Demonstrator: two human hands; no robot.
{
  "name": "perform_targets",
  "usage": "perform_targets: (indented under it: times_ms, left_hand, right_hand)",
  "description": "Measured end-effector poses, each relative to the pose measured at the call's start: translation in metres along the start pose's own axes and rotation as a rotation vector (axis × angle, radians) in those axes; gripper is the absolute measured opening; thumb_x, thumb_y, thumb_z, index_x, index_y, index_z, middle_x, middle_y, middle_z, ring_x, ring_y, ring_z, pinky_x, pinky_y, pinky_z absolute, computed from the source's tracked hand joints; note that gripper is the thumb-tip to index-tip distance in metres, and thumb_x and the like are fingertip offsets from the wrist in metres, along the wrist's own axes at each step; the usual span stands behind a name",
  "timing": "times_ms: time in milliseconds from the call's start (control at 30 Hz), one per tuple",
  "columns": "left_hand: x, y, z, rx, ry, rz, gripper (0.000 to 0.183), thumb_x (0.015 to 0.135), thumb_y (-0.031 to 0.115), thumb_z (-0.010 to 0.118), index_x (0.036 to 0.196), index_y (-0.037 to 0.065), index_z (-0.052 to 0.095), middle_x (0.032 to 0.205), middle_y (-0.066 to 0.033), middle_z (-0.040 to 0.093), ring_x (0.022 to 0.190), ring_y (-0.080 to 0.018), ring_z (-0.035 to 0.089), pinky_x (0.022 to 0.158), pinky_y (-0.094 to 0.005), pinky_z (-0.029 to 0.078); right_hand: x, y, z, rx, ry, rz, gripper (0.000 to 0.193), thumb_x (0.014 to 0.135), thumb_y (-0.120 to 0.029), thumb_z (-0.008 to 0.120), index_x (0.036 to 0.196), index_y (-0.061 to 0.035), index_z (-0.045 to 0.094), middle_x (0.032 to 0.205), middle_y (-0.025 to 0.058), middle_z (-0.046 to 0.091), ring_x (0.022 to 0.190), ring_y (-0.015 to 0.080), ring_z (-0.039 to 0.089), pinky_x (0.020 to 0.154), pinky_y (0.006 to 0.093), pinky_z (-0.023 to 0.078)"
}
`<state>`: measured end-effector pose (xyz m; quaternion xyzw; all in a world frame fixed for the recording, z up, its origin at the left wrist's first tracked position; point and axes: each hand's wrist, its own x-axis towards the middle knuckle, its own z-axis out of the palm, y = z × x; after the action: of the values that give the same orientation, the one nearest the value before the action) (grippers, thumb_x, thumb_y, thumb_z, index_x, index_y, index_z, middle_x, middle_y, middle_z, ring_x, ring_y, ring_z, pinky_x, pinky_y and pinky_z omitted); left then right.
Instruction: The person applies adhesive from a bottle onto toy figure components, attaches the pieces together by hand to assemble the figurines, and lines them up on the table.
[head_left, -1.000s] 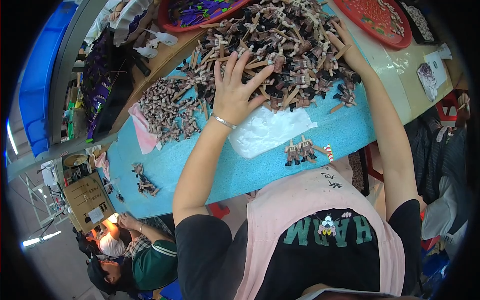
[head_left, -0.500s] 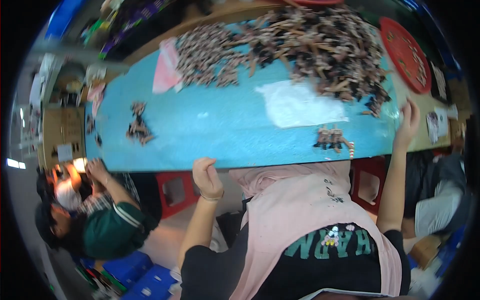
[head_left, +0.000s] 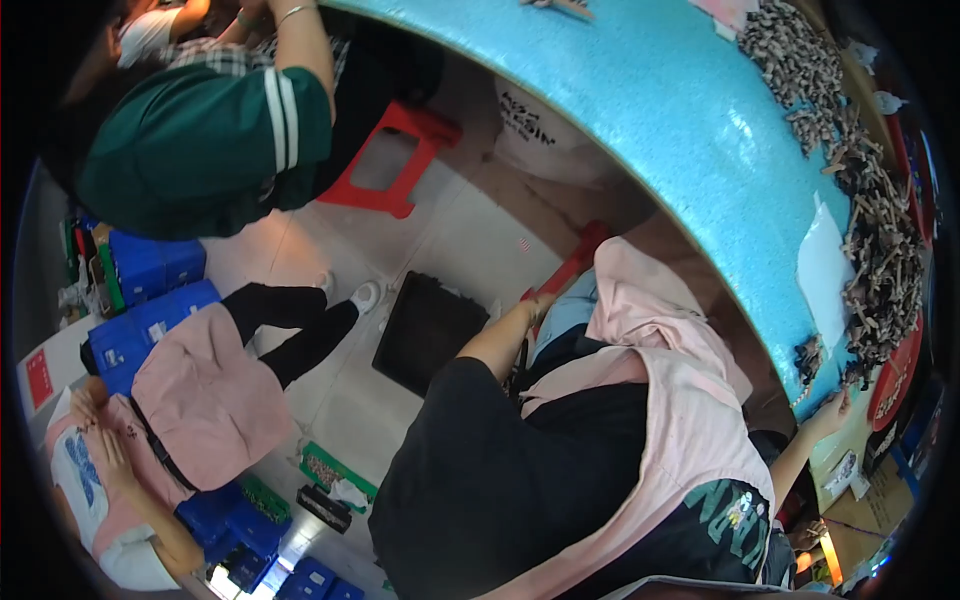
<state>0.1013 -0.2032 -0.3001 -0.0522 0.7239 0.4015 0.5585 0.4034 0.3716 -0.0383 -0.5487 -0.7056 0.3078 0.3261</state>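
Note:
My left hand reaches down beside my lap to a red plastic stool, and its fingers appear closed on the stool's edge. Past the near edge of the blue table, my right hand rests at the far right with its fingers stretched out, apparently holding nothing. Next to it lies a small cluster of brown and black pieces. A large heap of similar small pieces spreads along the table, with a white sheet beside it.
Another red stool stands near a co-worker in a green sleeve. A second person in a pink apron sits lower left among blue bins. A black crate lies on the floor, near a green tray.
My view has swung left and down toward the floor. My left hand has dropped from the table edge to the red stool. My right hand has lowered to the table's right end.

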Motion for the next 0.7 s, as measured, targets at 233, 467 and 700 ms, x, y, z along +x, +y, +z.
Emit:
perform_targets:
  times_ms: [233, 467, 700]
  left_hand:
    - [0.025, 0.048, 0.013, -0.095, 0.3, 0.002, 0.023, 0.093, 0.017, 0.052, 0.099, 0.001, 0.067, 0.085, -0.0096, 0.068, 0.077, -0.0179, 0.063, 0.068, -0.0304, 0.05]
    - [0.031, 0.07, -0.001, -0.228, 0.706, -0.073, 0.022, 0.094, 0.017, 0.052, 0.098, 0.0, 0.067, 0.086, -0.0099, 0.068, 0.078, -0.0178, 0.064, 0.07, -0.0299, 0.051]
    - [0.028, 0.076, -0.037, -0.346, 0.985, -0.105, 0.022, 0.094, 0.016, 0.052, 0.097, -0.001, 0.067, 0.086, -0.0101, 0.068, 0.079, -0.0178, 0.064, 0.071, -0.0293, 0.051]
  right_hand:
    - [-0.042, -0.011, 0.007, -0.514, 0.173, -0.257, 0.03, 0.099, -0.019, 0.051, 0.114, 0.0053, 0.059, 0.111, 0.0197, 0.063, 0.102, 0.0287, 0.061, 0.092, 0.036, 0.047]
    - [-0.011, -0.048, 0.029, -0.325, 0.082, -0.141, 0.035, 0.099, -0.021, 0.049, 0.121, 0.005, 0.057, 0.12, 0.0192, 0.06, 0.107, 0.0296, 0.059, 0.095, 0.0351, 0.046]
    - [0.021, -0.049, 0.034, -0.088, -0.071, -0.047, 0.042, 0.101, -0.024, 0.044, 0.129, 0.0063, 0.051, 0.131, 0.0199, 0.053, 0.115, 0.0289, 0.054, 0.1, 0.0344, 0.042]
